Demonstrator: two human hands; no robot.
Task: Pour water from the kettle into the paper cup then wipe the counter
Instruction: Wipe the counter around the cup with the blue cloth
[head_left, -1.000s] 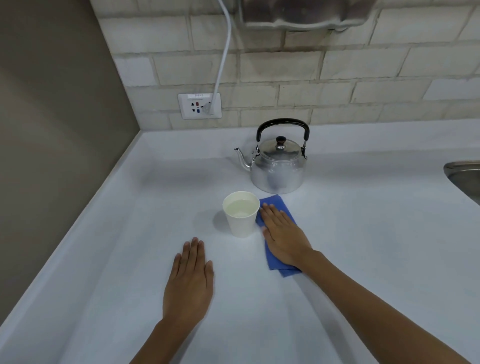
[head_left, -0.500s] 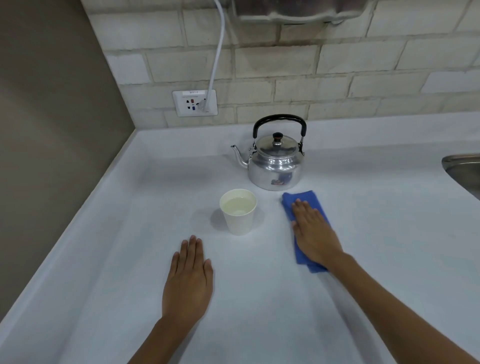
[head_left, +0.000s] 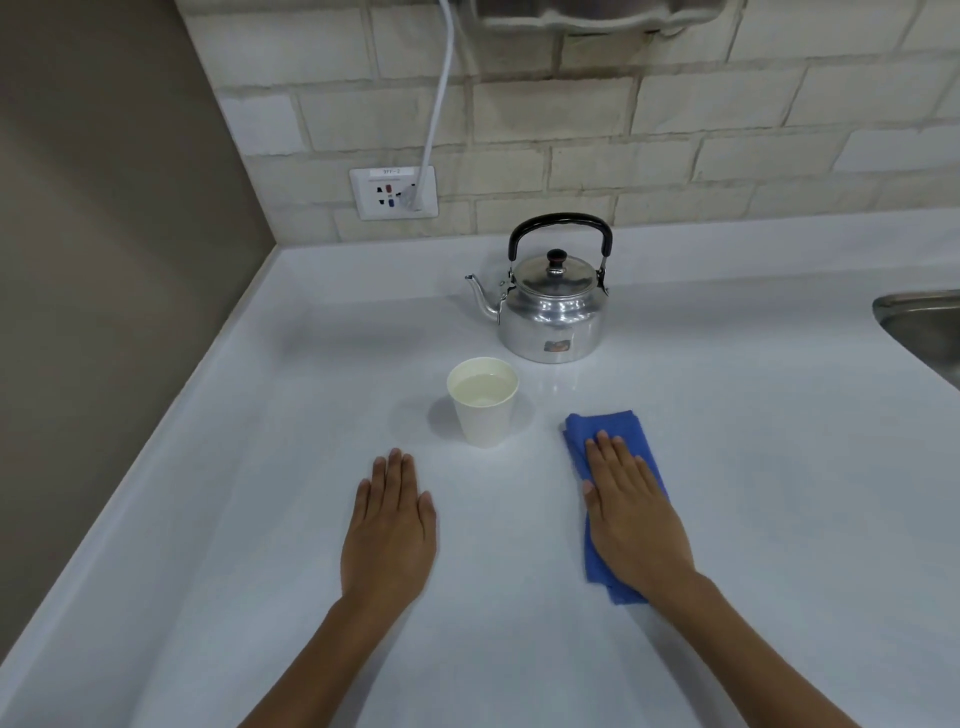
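While flat, cloth (head_left: 608, 431) under right hand (head_left: 631, 517)

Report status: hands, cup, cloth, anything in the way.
Left hand flat on counter, empty. Right hand flat on blue cloth, right of paper cup. Cup holds water; kettle upright behind. Nothing blocking.

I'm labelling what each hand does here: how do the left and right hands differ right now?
The left hand lies flat on the bare counter, while the right hand presses flat on the blue cloth. The left hand sits in front of the paper cup, just left of it; the right hand lies off to the cup's right, in front of the kettle. Both are open, palm down, fingers pointing away.
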